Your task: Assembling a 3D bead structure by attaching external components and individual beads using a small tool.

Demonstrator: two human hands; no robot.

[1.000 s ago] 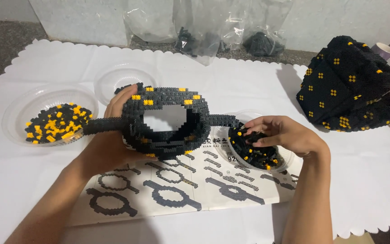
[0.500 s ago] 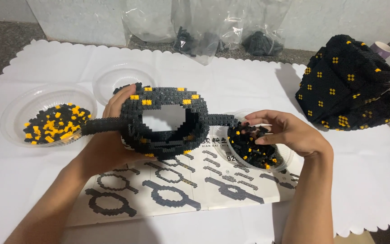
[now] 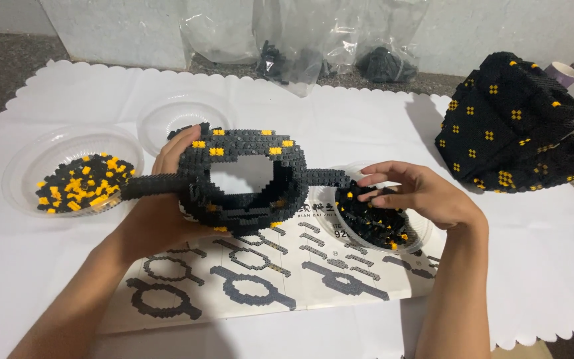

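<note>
Fingers (image 3: 179, 141) of the left hand (image 3: 161, 213) wrap the black ring-shaped brick model with orange studs (image 3: 244, 178), holding it tilted above the printed instruction sheet (image 3: 260, 286) mid-surface. Rightward, the right hand (image 3: 420, 194) hovers over the clear plastic bowl of small black bricks (image 3: 373, 219), fingers spread narrow, seemingly picking a piece; next calls for pinching one brick cleanly.

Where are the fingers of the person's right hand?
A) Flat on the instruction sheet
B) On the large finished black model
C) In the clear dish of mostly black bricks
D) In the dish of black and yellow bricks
C: the right hand reaches its fingertips into the clear dish holding mostly black bricks, beside the ring-shaped brick build.
</note>
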